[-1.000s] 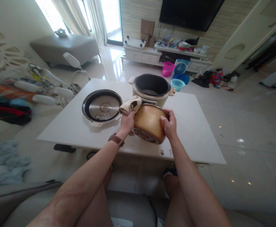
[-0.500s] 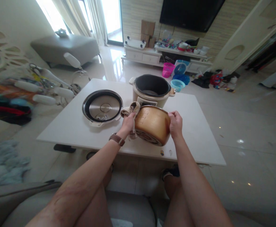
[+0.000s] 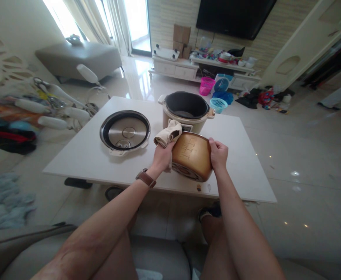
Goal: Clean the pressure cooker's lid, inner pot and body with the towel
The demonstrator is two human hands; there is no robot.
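Observation:
Tilted over the table's near edge is a gold inner pot (image 3: 194, 155) with level marks on its side. My right hand (image 3: 219, 153) grips its right rim, thumb on top. My left hand (image 3: 162, 157), with a brown watch on the wrist, is closed on a beige cloth (image 3: 169, 134) against the pot's left side. Just behind the pot stands the cooker body (image 3: 170, 118), its dark cavity uncovered. To the left, a round lid (image 3: 129, 134) lies with its metal inner face up.
The white table (image 3: 79, 155) carries all of this; two small stickers (image 3: 198, 188) mark its near edge. A blue basket (image 3: 218, 104) and a pink basket (image 3: 207, 86) stand on the floor behind. White lamp arms (image 3: 77, 113) reach in from the left.
The pot has turned in my hands, so its level marks have shifted to the right. My left hand and the cloth have moved slightly right along it.

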